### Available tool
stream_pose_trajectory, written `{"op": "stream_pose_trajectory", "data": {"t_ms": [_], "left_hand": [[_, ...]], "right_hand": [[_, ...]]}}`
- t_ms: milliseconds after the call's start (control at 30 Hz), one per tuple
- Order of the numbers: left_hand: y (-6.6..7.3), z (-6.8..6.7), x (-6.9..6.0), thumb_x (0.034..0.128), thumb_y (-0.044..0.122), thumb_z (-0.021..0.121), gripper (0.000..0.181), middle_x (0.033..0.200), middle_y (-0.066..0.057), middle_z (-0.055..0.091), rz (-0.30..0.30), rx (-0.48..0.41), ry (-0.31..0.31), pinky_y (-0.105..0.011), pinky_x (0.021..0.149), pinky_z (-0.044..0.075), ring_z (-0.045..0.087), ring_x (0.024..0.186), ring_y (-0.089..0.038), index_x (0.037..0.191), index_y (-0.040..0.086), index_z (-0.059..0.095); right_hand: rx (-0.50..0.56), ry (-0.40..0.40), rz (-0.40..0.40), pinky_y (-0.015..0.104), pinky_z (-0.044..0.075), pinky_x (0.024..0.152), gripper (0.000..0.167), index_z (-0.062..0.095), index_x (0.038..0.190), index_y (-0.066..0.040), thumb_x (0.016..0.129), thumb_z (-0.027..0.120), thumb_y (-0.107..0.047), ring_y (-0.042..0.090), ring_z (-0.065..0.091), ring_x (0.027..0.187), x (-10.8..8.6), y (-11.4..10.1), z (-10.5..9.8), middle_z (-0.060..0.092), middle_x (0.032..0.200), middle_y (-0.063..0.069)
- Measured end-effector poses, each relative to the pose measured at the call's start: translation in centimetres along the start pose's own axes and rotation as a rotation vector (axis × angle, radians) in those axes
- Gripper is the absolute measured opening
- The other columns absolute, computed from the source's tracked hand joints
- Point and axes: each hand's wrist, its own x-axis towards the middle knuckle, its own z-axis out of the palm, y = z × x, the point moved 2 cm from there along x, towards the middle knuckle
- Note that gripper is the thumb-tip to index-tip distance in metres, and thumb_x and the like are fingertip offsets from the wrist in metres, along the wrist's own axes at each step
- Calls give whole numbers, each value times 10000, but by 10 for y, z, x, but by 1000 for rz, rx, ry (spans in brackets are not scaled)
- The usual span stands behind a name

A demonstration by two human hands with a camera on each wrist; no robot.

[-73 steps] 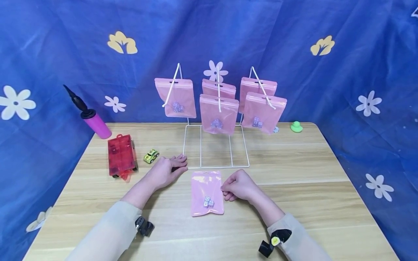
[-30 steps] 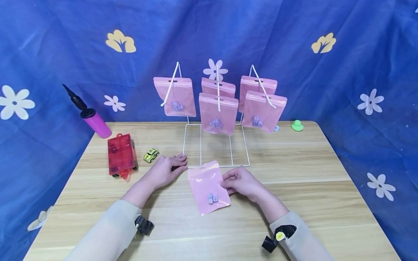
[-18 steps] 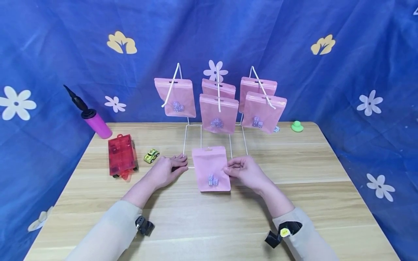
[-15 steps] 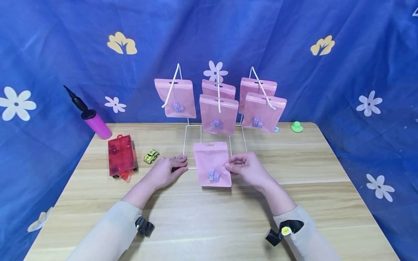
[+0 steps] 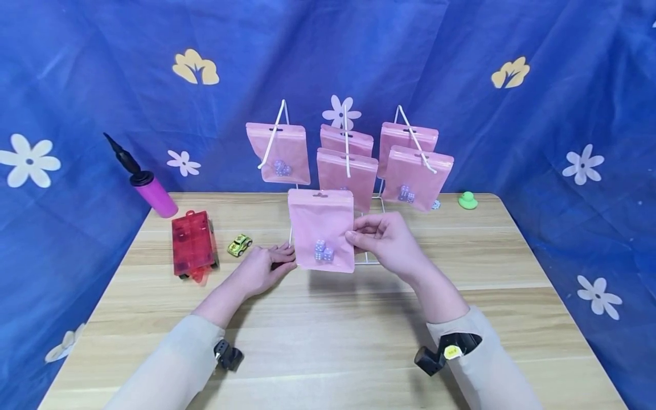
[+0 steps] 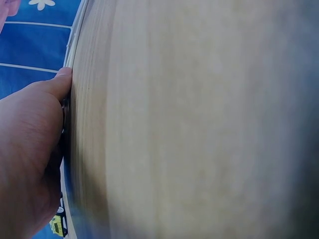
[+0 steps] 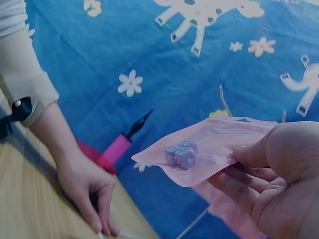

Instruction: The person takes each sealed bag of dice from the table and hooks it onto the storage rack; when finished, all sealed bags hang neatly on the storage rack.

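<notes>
My right hand (image 5: 389, 242) pinches the right edge of a pink zip bag (image 5: 320, 219) between thumb and fingers, holding it upright above the table. Purple dice (image 7: 182, 154) show through the bag near its bottom. Behind it stands a white wire display rack (image 5: 422, 154), with several similar pink bags (image 5: 417, 176) hanging from its hooks. The left hook (image 5: 271, 139) carries one visible bag (image 5: 282, 151). My left hand (image 5: 261, 270) rests at the rack base's front left corner, fingers and thumb extended onto the wire. The held bag covers much of the base.
Left of the rack lie a small yellow-green toy car (image 5: 239, 245), a red translucent case (image 5: 193, 245) and a pink hand pump (image 5: 154, 193) with a black nozzle. A green rubber duck (image 5: 467, 200) sits at the back right. Blue patterned cloth (image 5: 328, 51) surrounds the wooden table (image 5: 328, 353).
The right hand has lifted the pink bag off the table and brought it upright, up and toward the rack, lately slightly left. The left hand has stayed at the rack's corner.
</notes>
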Motion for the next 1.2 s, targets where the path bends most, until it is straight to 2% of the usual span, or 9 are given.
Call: {"op": "stream_pose_trajectory", "data": {"t_ms": [100, 300, 333, 400, 533, 667, 733, 933, 1200], "left_hand": [[1, -1, -1, 967, 158, 803, 245, 1252, -149, 722, 13, 19, 6, -514, 1109, 486, 655, 1252, -369, 1179, 34, 803], [1, -1, -3, 966, 247, 811, 297, 1098, -156, 786, 9, 42, 43, -463, 892, 630, 777, 987, -317, 1210, 78, 791], [1, -1, -3, 966, 259, 812, 322, 1113, -147, 786, 12, 31, 53, -463, 900, 627, 774, 1001, -311, 1236, 87, 778], [0, -1, -2, 970, 264, 809, 380, 1232, -118, 758, 23, -11, 67, -462, 1004, 579, 732, 1131, -294, 1311, 112, 738], [-1, -1, -1, 956, 210, 821, 498, 1480, -95, 608, 47, -104, 78, -507, 1200, 391, 544, 1395, -304, 1422, 147, 657], [0, -1, -2, 930, 141, 841, 557, 1476, -105, 580, 20, -136, 81, -517, 1212, 365, 512, 1411, -306, 1439, 115, 617], [0, -1, -2, 923, 111, 842, 515, 1419, -92, 610, 9, -135, 82, -511, 1193, 391, 538, 1379, -291, 1394, 101, 632], [-2, 4, 0, 911, 55, 843, 112, 1025, -5, 775, 63, -102, 73, -489, 1057, 513, 698, 1112, -250, 1012, 94, 811], [-3, 3, -3, 904, 55, 847, 168, 1050, -82, 801, 62, -112, 81, -505, 1066, 524, 733, 1107, -315, 1070, 36, 829]], "right_hand": [[-2, -24, -35, 432, 652, 814, 127, 749, 1093, 101, 979, 710, 62, 206, 769, 859, 4, -10, 6, 780, 991, 176], [20, -81, -104, 435, 652, 818, 128, 748, 1097, 107, 983, 701, 73, 198, 756, 868, 12, -28, 20, 771, 976, 179], [25, -89, -116, 437, 652, 819, 127, 747, 1097, 110, 984, 699, 74, 193, 755, 869, 14, -30, 22, 770, 975, 178], [28, -107, -139, 440, 652, 818, 124, 748, 1093, 111, 985, 698, 75, 181, 751, 865, 17, -35, 27, 770, 976, 174], [28, -133, -168, 447, 654, 814, 120, 754, 1086, 108, 987, 695, 75, 181, 750, 860, 24, -43, 37, 773, 967, 167], [11, -138, -171, 446, 657, 806, 116, 759, 1083, 99, 991, 696, 67, 208, 757, 851, 32, -48, 45, 771, 942, 159], [-1, -134, -167, 440, 658, 803, 115, 762, 1084, 93, 993, 698, 59, 221, 764, 848, 37, -50, 47, 772, 936, 152], [15, -131, -135, 441, 657, 808, 126, 757, 1095, 103, 997, 698, 50, 228, 777, 862, 49, -50, 54, 777, 942, 164], [58, -120, -73, 435, 656, 813, 132, 747, 1103, 116, 997, 695, 56, 212, 778, 875, 58, -41, 58, 783, 962, 176]]}}
